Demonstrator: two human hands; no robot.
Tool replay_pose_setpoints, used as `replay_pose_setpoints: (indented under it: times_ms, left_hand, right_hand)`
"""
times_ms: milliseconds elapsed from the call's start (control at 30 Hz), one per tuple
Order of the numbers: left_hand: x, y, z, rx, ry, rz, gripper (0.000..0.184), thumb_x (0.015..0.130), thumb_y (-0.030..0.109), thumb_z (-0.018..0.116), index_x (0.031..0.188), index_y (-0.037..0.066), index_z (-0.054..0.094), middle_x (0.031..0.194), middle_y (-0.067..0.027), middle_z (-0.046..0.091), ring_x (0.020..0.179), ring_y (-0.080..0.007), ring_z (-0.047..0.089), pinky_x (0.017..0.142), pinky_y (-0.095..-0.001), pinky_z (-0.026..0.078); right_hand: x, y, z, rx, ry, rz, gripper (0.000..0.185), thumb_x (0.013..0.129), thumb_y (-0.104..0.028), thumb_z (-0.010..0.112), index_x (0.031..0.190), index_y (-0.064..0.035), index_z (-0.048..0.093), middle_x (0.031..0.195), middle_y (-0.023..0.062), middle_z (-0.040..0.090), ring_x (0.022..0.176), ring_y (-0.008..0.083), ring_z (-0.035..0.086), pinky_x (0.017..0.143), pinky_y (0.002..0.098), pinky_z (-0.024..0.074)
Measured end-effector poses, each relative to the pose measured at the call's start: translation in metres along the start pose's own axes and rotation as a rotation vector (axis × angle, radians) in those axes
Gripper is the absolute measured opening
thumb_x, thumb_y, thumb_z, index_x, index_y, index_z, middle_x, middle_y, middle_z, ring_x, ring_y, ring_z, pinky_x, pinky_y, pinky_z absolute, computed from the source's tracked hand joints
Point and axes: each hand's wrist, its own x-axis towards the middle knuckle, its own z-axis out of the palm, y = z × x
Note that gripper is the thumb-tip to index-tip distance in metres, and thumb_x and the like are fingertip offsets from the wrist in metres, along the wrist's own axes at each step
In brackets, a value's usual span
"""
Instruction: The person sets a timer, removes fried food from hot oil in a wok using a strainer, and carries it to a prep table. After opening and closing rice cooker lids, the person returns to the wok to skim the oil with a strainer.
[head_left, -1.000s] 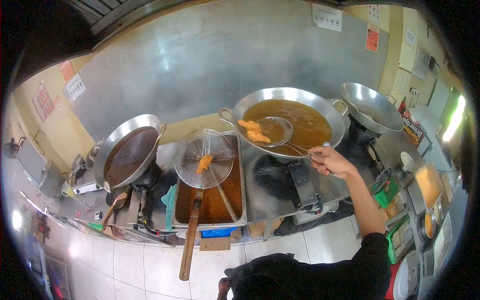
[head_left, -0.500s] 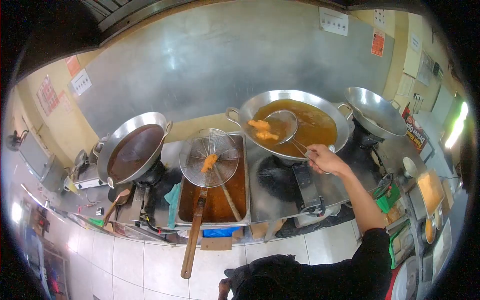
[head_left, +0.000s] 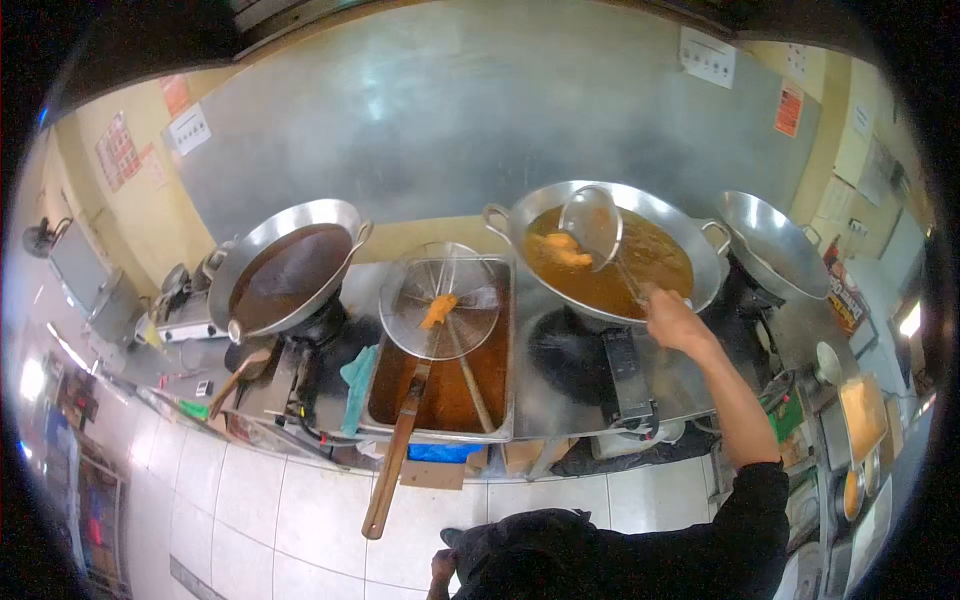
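My right hand (head_left: 677,322) is closed on the handle of a small wire strainer (head_left: 592,228). The strainer's basket is tilted over the oil in the large centre wok (head_left: 560,191). Beside the basket, orange fried pieces (head_left: 566,251) lie in the oil. My left hand (head_left: 443,567) hangs low near the bottom edge, small and dark; its fingers cannot be made out. A large wire skimmer (head_left: 408,300) with a wooden handle rests across a rectangular metal tray (head_left: 507,400) of brown liquid, holding one fried piece (head_left: 438,310).
At the left stands a wok (head_left: 345,214) of dark liquid. Another wok (head_left: 738,205) is at the right. A teal cloth (head_left: 359,385) lies beside the tray. Food containers (head_left: 862,415) stand at the far right. A metal panel (head_left: 450,120) covers the back wall.
The strainer has tipped up onto its side, and the fried pieces now lie beside it in the oil. The whole view has shifted, so the woks appear further right.
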Motion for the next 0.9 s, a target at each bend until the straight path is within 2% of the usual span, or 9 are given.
replay_pose_setpoints:
  times_ms: [100,167,267,400,500,633,733,800,900]
  left_hand:
    - [0.002,-0.01,0.007,-0.203,0.029,-0.089,0.033,0.08,0.03,0.055,0.097,0.003,0.063,0.095,-0.0165,0.064,0.093,-0.0305,0.06,0.081,-0.0374,0.047]
    - [0.001,-0.011,0.003,-0.353,-0.109,-0.121,0.035,0.08,0.031,0.055,0.098,0.002,0.063,0.1,-0.0174,0.063,0.096,-0.029,0.059,0.084,-0.0362,0.046]
    - [-0.01,0.009,-0.001,-0.283,0.016,-0.1,0.036,0.08,0.032,0.055,0.097,0.002,0.064,0.1,-0.018,0.062,0.096,-0.0294,0.059,0.084,-0.0366,0.046]
    - [0.011,-0.008,0.002,-0.008,-0.068,-0.017,0.032,0.081,0.031,0.052,0.096,0.006,0.065,0.102,-0.0175,0.062,0.097,-0.0315,0.058,0.084,-0.0376,0.046]
    - [0.01,-0.009,0.005,-0.18,-0.005,0.045,0.033,0.082,0.033,0.048,0.093,0.007,0.065,0.1,-0.0192,0.061,0.095,-0.0341,0.058,0.082,-0.0402,0.046]
    - [0.001,0.013,-0.01,-0.038,-0.071,0.041,0.037,0.083,0.036,0.045,0.089,0.006,0.065,0.094,-0.0214,0.061,0.092,-0.0366,0.058,0.079,-0.0437,0.046]
    - [0.006,0.019,-0.012,0.205,-0.159,0.137,0.04,0.083,0.038,0.043,0.084,0.004,0.064,0.089,-0.0224,0.061,0.089,-0.0386,0.058,0.076,-0.0455,0.046]
    - [0.005,0.013,-0.006,0.116,0.024,0.145,0.015,0.077,0.016,0.056,0.08,0.008,0.068,0.076,-0.0134,0.066,0.068,-0.0218,0.064,0.06,-0.0305,0.05]
    - [0.007,0.02,-0.011,0.38,0.003,0.184,0.019,0.076,0.022,0.055,0.082,0.011,0.069,0.08,-0.0141,0.065,0.072,-0.0261,0.065,0.063,-0.0353,0.051]
  right_hand:
    - [-0.001,-0.006,-0.015,0.142,-0.077,0.134,0.03,0.086,-0.007,0.043,0.114,0.0048,0.047,0.083,0.0262,0.06,0.06,0.0307,0.062,0.05,0.0373,0.0494]
    - [-0.001,0.01,-0.011,0.187,-0.046,0.078,0.031,0.087,-0.008,0.044,0.115,0.0058,0.046,0.075,0.0196,0.06,0.053,0.0224,0.059,0.044,0.0324,0.047]
    - [-0.008,0.004,-0.032,0.451,-0.139,0.298,0.031,0.09,-0.009,0.042,0.118,0.0031,0.044,0.06,0.0034,0.048,0.043,0.0099,0.044,0.037,0.0231,0.0379]
    - [-0.017,0.019,-0.046,0.655,-0.181,0.358,0.031,0.091,-0.012,0.043,0.118,0.0032,0.043,0.062,0.0037,0.048,0.043,0.0094,0.043,0.037,0.0229,0.0354]
    - [-0.02,0.046,-0.047,0.741,-0.134,0.388,0.032,0.092,-0.016,0.044,0.118,0.003,0.044,0.062,0.0037,0.048,0.043,0.0085,0.041,0.037,0.0227,0.0337]
    - [-0.023,0.06,-0.055,0.617,-0.007,0.482,0.034,0.09,-0.013,0.045,0.119,0.0037,0.044,0.063,0.0058,0.05,0.042,0.0104,0.043,0.038,0.0255,0.0366]
    - [-0.021,0.109,-0.044,0.198,0.045,0.388,0.034,0.087,-0.01,0.048,0.117,0.0058,0.045,0.068,0.013,0.054,0.044,0.016,0.049,0.04,0.0297,0.041]
    - [-0.019,0.154,-0.024,-0.216,0.136,0.056,0.032,0.083,-0.008,0.049,0.111,0.0079,0.048,0.071,0.0173,0.057,0.046,0.0203,0.053,0.041,0.032,0.0434]
    - [-0.01,0.167,-0.027,-0.56,0.246,-0.332,0.021,0.077,-0.003,0.05,0.093,0.0104,0.053,0.066,0.0207,0.058,0.046,0.0249,0.055,0.042,0.0349,0.0453]
